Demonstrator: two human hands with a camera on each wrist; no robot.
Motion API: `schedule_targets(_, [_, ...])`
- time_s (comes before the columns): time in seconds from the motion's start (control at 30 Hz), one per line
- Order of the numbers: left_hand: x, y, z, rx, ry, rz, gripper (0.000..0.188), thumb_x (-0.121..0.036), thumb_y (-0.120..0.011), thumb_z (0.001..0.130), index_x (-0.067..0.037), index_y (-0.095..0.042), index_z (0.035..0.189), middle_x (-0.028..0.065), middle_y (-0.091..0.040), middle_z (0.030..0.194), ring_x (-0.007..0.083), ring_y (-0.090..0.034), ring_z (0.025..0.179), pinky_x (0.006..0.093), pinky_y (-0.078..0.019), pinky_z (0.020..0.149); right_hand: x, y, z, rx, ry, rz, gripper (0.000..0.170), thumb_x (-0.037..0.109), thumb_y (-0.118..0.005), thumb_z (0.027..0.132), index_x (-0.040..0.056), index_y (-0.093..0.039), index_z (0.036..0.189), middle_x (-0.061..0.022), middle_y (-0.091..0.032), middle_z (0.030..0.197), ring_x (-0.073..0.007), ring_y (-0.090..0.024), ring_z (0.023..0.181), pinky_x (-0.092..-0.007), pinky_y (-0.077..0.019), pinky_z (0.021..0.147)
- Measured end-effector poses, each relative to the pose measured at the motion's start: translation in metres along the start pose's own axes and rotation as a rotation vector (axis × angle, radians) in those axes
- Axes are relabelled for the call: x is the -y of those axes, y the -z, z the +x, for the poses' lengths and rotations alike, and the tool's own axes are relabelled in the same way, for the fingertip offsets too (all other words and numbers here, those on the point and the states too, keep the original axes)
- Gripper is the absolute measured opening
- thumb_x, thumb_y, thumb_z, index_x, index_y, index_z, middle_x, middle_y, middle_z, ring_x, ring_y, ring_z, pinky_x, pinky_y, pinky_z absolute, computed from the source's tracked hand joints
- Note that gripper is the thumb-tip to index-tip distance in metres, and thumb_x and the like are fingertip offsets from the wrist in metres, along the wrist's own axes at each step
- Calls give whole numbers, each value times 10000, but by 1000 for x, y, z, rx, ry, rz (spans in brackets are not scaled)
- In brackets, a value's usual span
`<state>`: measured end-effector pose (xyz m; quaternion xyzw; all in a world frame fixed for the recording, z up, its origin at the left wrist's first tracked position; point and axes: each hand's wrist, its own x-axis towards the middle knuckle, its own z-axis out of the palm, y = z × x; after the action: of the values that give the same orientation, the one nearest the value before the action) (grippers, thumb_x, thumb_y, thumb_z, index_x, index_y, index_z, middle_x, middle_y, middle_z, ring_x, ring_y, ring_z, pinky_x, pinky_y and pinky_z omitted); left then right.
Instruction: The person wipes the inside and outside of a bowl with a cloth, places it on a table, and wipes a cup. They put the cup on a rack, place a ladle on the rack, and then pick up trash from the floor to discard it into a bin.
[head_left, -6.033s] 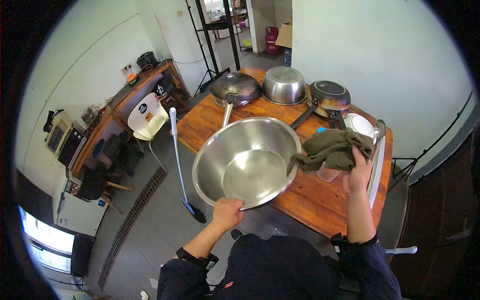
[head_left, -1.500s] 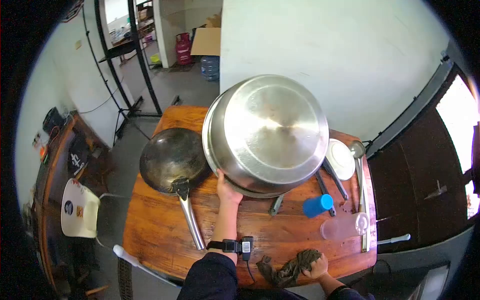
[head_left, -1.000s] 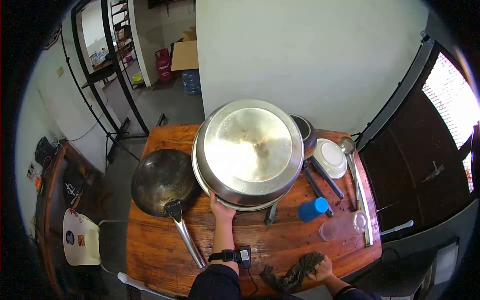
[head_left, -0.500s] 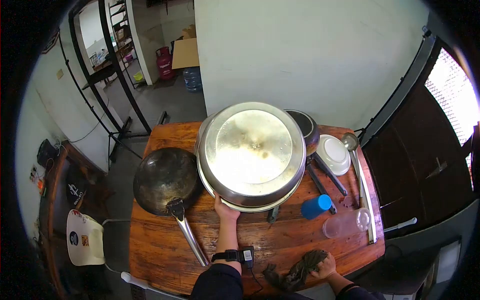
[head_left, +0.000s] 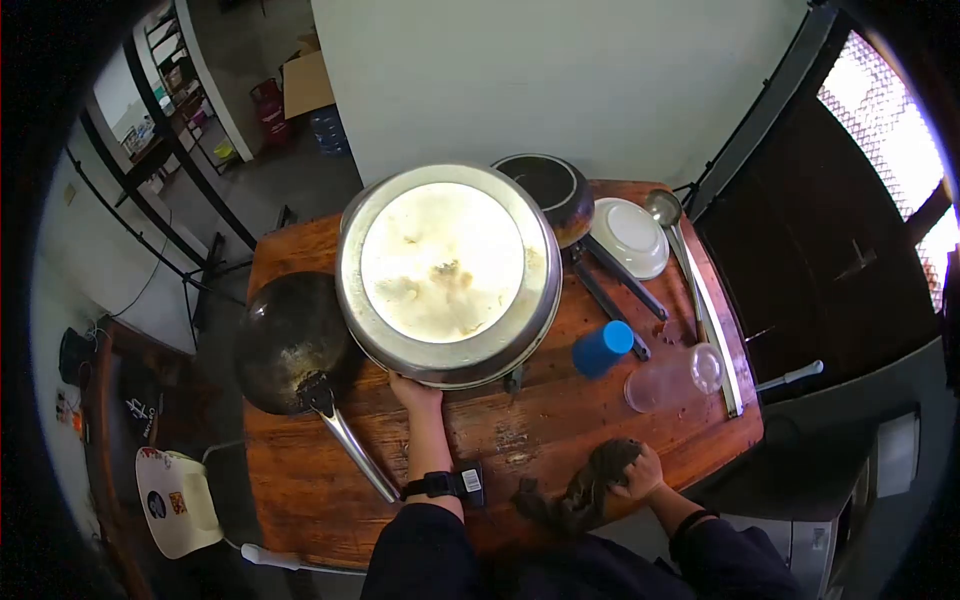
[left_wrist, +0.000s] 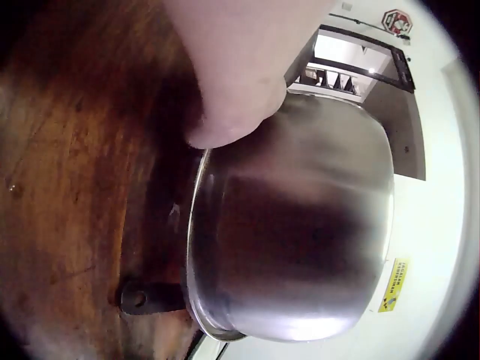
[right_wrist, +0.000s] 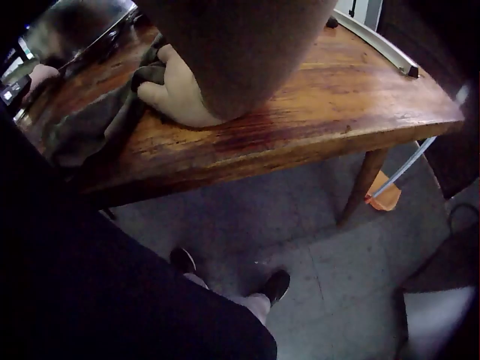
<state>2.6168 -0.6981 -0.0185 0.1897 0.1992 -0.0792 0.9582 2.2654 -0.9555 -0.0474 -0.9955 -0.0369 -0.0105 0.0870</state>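
Observation:
A large steel basin (head_left: 445,265) stands bottom-up at the table's back middle. My left hand (head_left: 417,396) grips its near rim, the fingers partly hidden beneath it. In the left wrist view, the hand (left_wrist: 247,105) lies at the rim of the basin (left_wrist: 300,217), close over the wood. My right hand (head_left: 639,474) holds a bunched dark green cloth (head_left: 580,495) at the table's front edge. The right wrist view shows that hand (right_wrist: 180,90) curled round the cloth (right_wrist: 90,131), on the tabletop.
A dark wok (head_left: 295,340) lies left of the basin. Toward the right are an upturned pan (head_left: 545,185), a white bowl (head_left: 630,238), a blue cup (head_left: 603,349), a clear plastic container (head_left: 670,382) and a ladle (head_left: 664,208). A wall (head_left: 570,80) rises behind the table.
Six seconds ago the basin was held open side up, with the cloth raised beside it. It has since been turned over and lowered at the back; the cloth came down to the front edge.

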Motion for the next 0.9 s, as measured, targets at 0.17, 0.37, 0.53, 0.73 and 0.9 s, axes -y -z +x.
schedule_targets(0.17, [3, 3, 9, -109, -339, 157, 428, -317, -386, 823, 2, -415, 1106, 108, -462, 1104, 231, -458, 985, 344, -374, 831, 16, 29, 18, 24, 6, -40, 468, 432, -606, 516, 151, -576, 889, -31, -496, 973, -252, -412, 889, -384, -347, 719])
schedule_targets(0.37, [-2, 7, 12, -322, -406, 283, 374, -252, -371, 842, -16, -391, 1131, 105, -447, 1123, 239, -445, 999, 369, -370, 834, 13, 26, 17, -82, 41, 21, 465, 391, -633, 486, 149, -570, 878, -30, -498, 995, -238, -430, 902, -381, -349, 740])
schedule_targets(0.53, [5, 23, 5, -462, -504, 453, 251, -135, -481, 793, -6, -438, 1004, 97, -491, 1000, 199, -483, 889, 322, -410, 744, 12, 22, 19, -150, 42, 64, 438, 373, -637, 484, 140, -575, 851, -45, -507, 979, -261, -438, 890, -394, -353, 741])
schedule_targets(0.73, [5, 36, 3, -419, -533, 400, 246, -18, -521, 742, -43, -431, 969, 62, -489, 907, 151, -469, 817, 262, -403, 707, 18, 28, 21, -71, 11, 10, 430, 382, -610, 522, 126, -575, 865, -75, -508, 987, -311, -447, 862, -409, -358, 741])
schedule_targets(0.9, [-2, 34, -5, -422, -534, 402, 252, -12, -495, 753, -21, -409, 989, 71, -491, 908, 157, -477, 818, 256, -404, 699, 18, 27, 22, -126, 51, 25, 408, 370, -602, 535, 112, -567, 849, -92, -512, 937, -321, -452, 836, -414, -373, 695])
